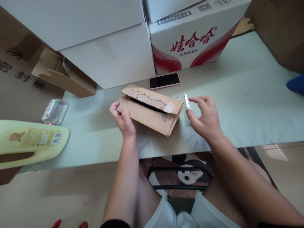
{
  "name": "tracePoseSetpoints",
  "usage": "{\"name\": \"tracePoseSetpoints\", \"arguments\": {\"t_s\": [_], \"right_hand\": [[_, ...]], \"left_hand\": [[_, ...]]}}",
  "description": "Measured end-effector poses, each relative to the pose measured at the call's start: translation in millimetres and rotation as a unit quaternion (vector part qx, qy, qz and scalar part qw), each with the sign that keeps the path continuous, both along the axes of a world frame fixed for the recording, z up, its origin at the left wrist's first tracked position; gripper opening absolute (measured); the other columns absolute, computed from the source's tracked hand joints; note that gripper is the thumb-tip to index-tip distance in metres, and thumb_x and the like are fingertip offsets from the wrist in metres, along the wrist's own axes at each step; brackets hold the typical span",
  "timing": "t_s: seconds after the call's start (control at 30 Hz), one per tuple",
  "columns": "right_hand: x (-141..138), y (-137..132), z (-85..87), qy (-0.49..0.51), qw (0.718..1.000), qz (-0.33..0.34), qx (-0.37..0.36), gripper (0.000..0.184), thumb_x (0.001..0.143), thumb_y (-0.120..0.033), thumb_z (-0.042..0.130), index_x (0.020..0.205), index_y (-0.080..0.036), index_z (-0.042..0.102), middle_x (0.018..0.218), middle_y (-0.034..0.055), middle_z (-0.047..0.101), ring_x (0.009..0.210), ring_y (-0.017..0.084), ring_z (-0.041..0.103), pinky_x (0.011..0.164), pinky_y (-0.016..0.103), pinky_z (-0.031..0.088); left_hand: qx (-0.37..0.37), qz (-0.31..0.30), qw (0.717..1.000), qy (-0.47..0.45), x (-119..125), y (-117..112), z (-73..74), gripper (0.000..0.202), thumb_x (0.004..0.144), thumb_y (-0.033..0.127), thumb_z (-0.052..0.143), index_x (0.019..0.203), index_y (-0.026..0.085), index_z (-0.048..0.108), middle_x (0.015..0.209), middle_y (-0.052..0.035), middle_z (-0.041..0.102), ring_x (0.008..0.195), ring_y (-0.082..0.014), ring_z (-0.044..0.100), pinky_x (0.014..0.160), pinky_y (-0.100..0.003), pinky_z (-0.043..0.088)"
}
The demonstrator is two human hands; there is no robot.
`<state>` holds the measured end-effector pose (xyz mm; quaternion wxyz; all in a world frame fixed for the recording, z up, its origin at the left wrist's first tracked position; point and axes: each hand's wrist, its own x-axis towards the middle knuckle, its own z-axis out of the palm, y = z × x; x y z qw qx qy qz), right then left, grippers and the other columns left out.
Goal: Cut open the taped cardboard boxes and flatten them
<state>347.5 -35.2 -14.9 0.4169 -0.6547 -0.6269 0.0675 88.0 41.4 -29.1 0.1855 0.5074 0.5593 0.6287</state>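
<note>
A flat brown cardboard package with a torn top flap lies on the pale green table. My left hand grips its left end, fingers curled round the edge. My right hand hovers just right of the package, fingers apart and bent, its thumb and forefinger by a small silver utility knife that rests on the table. I cannot tell whether the fingers touch the knife.
A black phone lies behind the package. Large white boxes and a red-printed carton stand at the back. An open brown box, a small clear container and a yellow jug are on the left.
</note>
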Motion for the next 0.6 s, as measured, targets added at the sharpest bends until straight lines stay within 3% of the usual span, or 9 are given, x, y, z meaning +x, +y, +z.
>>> {"name": "tracePoseSetpoints", "arguments": {"t_s": [0.07, 0.17, 0.33, 0.6], "right_hand": [[-12, -7, 20.9, 0.024, 0.995, 0.074, 0.068, 0.037, 0.085, -0.032, 0.056, 0.120, -0.022, 0.065, 0.115, 0.0130, 0.058, 0.110, 0.031, 0.058, 0.096, 0.052, 0.048], [-32, -15, 40.2, -0.008, 0.983, 0.158, 0.090, 0.034, 0.086, -0.033, 0.057, 0.118, -0.026, 0.066, 0.124, 0.0117, 0.054, 0.119, 0.032, 0.054, 0.102, 0.053, 0.045], [-45, -17, 36.6, -0.051, 0.980, 0.183, 0.061, 0.028, 0.087, -0.034, 0.060, 0.111, -0.026, 0.072, 0.131, 0.0120, 0.054, 0.130, 0.036, 0.047, 0.108, 0.057, 0.039], [-43, -21, 37.8, -0.093, 0.977, 0.192, 0.020, 0.032, 0.091, -0.034, 0.057, 0.119, -0.030, 0.072, 0.146, 0.0092, 0.047, 0.142, 0.040, 0.033, 0.111, 0.063, 0.033]], "left_hand": [[-0.003, 0.000, 1.000, 0.002, -1, 0, -0.8, 0.037, 0.082, 0.037, 0.049, 0.115, 0.021, 0.047, 0.115, -0.0081, 0.053, 0.102, -0.0192, 0.053, 0.095, -0.036, 0.044], [-0.004, -0.007, 1.000, 0.008, -2, 0, -3.3, 0.038, 0.084, 0.042, 0.049, 0.116, 0.022, 0.046, 0.117, -0.0077, 0.053, 0.104, -0.0194, 0.054, 0.095, -0.036, 0.044], [-0.004, -0.021, 1.000, 0.013, -5, 0, -6.0, 0.040, 0.087, 0.048, 0.049, 0.118, 0.023, 0.044, 0.117, -0.0067, 0.052, 0.108, -0.0201, 0.055, 0.097, -0.036, 0.044], [0.000, -0.036, 0.999, 0.001, -4, 0, -5.1, 0.036, 0.087, 0.041, 0.051, 0.117, 0.023, 0.046, 0.119, -0.0081, 0.053, 0.110, -0.0212, 0.055, 0.101, -0.039, 0.045]]}}
